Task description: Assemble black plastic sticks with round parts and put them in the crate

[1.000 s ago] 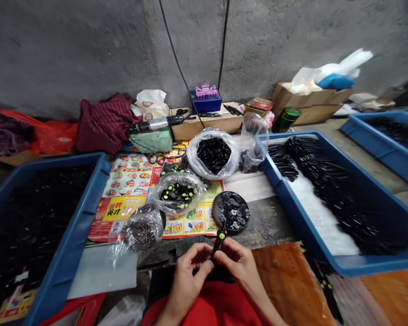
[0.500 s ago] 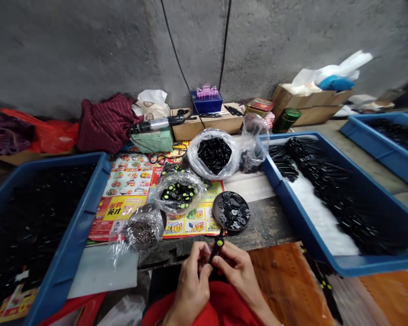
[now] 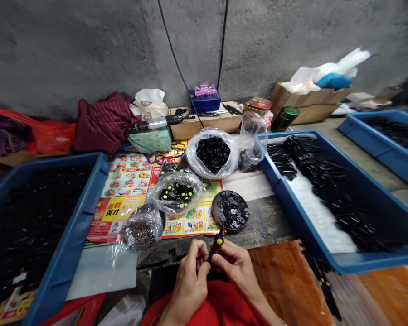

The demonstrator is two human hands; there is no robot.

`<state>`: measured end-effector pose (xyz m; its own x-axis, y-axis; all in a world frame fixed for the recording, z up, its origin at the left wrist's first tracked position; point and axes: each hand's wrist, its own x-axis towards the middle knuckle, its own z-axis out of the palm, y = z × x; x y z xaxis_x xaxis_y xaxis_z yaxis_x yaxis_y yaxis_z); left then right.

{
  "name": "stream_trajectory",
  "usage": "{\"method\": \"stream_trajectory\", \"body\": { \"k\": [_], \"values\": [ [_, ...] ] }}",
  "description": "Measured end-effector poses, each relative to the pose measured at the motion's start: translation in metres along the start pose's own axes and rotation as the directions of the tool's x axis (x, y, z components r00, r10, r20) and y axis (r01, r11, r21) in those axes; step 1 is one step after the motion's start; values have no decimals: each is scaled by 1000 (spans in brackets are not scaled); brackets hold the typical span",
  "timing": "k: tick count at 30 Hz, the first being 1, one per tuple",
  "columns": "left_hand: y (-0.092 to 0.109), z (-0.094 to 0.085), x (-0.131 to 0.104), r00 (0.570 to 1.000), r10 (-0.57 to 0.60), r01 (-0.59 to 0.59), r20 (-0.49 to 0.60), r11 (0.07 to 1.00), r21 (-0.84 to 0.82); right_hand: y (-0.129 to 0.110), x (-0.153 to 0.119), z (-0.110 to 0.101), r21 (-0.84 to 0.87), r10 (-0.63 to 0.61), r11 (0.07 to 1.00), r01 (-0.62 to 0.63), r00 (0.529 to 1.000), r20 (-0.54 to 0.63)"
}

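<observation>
A slim black tool with a yellow-green dot is held between both hands at the table's front edge. My left hand has its thumb and fingers closed on the lower part. From the right, my right hand pinches it just below the dot. Directly beyond the tip lies a round dish of flat dark pieces. Behind and left of it, a plastic-lined bowl holds black pieces with yellow-green dots. A plastic-wrapped container of small metal parts sits farther left.
Blue trays with black pieces stand at left and right. Behind the bowls, a plastic bag holds glossy black parts. A power tool rests on a green box. Black cables hang at the wall.
The camera view has shifted slightly. The black piece is tilted a little more to the right in my hands, which keep the same hold on it.
</observation>
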<state>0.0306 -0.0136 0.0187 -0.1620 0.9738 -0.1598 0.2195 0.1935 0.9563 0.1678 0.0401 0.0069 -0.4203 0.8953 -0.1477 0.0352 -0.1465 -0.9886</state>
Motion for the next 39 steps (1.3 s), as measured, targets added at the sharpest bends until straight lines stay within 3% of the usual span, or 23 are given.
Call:
{"method": "stream_trajectory", "body": {
  "k": [9,16,28,32,36,39],
  "values": [
    [0,1,-1,996,-27,15,80,990,141,-1,1,-4,-176,-94,980,96,995,19],
    [1,2,-3,999,18,-24,36,987,158,-5,-3,0,-106,-71,992,75,997,43],
    [19,-24,5,982,-13,-31,191,973,228,-6,-2,-12,-56,-81,995,87,992,102],
    [21,-26,12,967,-21,-6,255,994,105,-6,3,-24,19,-89,996,87,986,140],
    [20,-23,14,927,-69,120,369,986,-118,-7,7,-29,273,39,957,-103,973,228],
    [21,-21,13,915,-120,216,384,952,-218,-4,9,-27,415,101,882,-222,950,294]
  ]
}}
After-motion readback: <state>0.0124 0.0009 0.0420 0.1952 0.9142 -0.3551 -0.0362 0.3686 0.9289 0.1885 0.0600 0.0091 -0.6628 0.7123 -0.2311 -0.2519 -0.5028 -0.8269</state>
